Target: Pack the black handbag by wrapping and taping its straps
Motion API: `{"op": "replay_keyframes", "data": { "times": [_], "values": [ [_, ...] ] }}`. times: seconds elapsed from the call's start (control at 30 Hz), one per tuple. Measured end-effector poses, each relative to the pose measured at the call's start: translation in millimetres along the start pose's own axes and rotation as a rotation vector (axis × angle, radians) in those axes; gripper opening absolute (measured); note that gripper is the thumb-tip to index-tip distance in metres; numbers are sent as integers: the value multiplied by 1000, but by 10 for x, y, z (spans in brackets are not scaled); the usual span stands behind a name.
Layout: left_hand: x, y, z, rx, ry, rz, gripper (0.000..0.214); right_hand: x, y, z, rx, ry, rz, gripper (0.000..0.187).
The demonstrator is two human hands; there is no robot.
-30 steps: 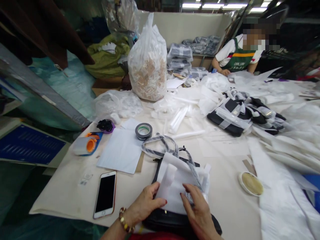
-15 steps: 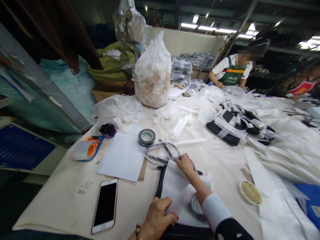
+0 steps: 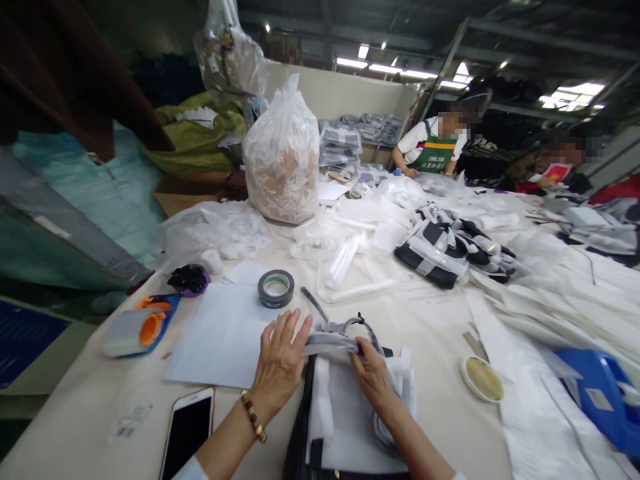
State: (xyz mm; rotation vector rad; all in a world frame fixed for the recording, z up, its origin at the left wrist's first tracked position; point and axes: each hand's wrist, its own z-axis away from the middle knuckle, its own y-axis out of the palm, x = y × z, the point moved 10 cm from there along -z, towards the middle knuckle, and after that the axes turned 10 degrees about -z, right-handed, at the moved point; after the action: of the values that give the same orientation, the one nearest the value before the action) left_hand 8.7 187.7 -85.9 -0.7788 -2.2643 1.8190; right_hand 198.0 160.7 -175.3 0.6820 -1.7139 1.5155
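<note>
A black bag (image 3: 296, 433) lies in front of me with a white foam-like sheet (image 3: 345, 427) over its top. Across the bag's far edge runs a strap (image 3: 331, 344) in pale, see-through wrapping. My right hand (image 3: 371, 373) pinches the strap near its right end. Fingers stretched out, my left hand (image 3: 283, 360) lies at the strap's left end; whether its thumb presses on the wrapping is hidden. A loose dark strap end (image 3: 314, 303) sticks out beyond. More wrapped strap lies on the sheet beside my right forearm, partly covered.
Left of the bag lie a phone (image 3: 189, 433), white paper (image 3: 215, 347), a grey tape roll (image 3: 276, 289) and a tape dispenser (image 3: 133, 330). To the right are a round dish (image 3: 481, 379) and a blue container (image 3: 595, 393). Wrapped black bags (image 3: 433, 250) and a co-worker (image 3: 435, 143) are farther back.
My left hand has moved from the near part of the sheet up to the strap and its fingers have straightened. The looped strap is drawn nearer and lies across the bag's far edge.
</note>
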Motion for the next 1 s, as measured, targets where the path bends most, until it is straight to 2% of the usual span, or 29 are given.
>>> {"op": "replay_keyframes", "data": {
  "times": [0.1, 0.17, 0.23, 0.33, 0.47, 0.53, 0.67, 0.77, 0.83, 0.9, 1.0],
  "values": [
    [-28, 341, -144, 385, 12, 163, 17, 48, -13, 19, 3, -13, -55, 22],
    [-16, 385, -216, 515, -56, 296, 11, 90, -29, 3, 28, -23, -92, 19],
    [-73, 309, -308, 587, -70, 421, 20, 139, -38, -38, 85, -47, -129, 24],
    [-283, 104, -440, 697, 27, 535, 28, 220, -46, -129, 206, -107, -170, 35],
    [-556, -164, -580, 733, 212, 462, 13, 307, -40, -246, 312, -168, -163, 19],
    [-627, -283, -651, 625, 308, 256, 4, 317, -40, -288, 287, -173, -125, 14],
    [-825, -606, -663, 176, 573, -296, 15, 307, -73, -301, 127, -141, -18, 11],
    [-945, -771, -525, -63, 715, -476, 17, 427, -102, -256, 50, -148, 29, 15],
    [-974, -867, -463, -172, 734, -521, 17, 648, -94, -225, 74, -217, 31, 23],
    [-1005, -965, -432, -271, 722, -547, 18, 909, -45, -206, 169, -293, 37, 29],
    [-1079, -1077, -446, -372, 688, -582, 19, 1141, -47, -263, 254, -288, 79, 14]
  ]
}}
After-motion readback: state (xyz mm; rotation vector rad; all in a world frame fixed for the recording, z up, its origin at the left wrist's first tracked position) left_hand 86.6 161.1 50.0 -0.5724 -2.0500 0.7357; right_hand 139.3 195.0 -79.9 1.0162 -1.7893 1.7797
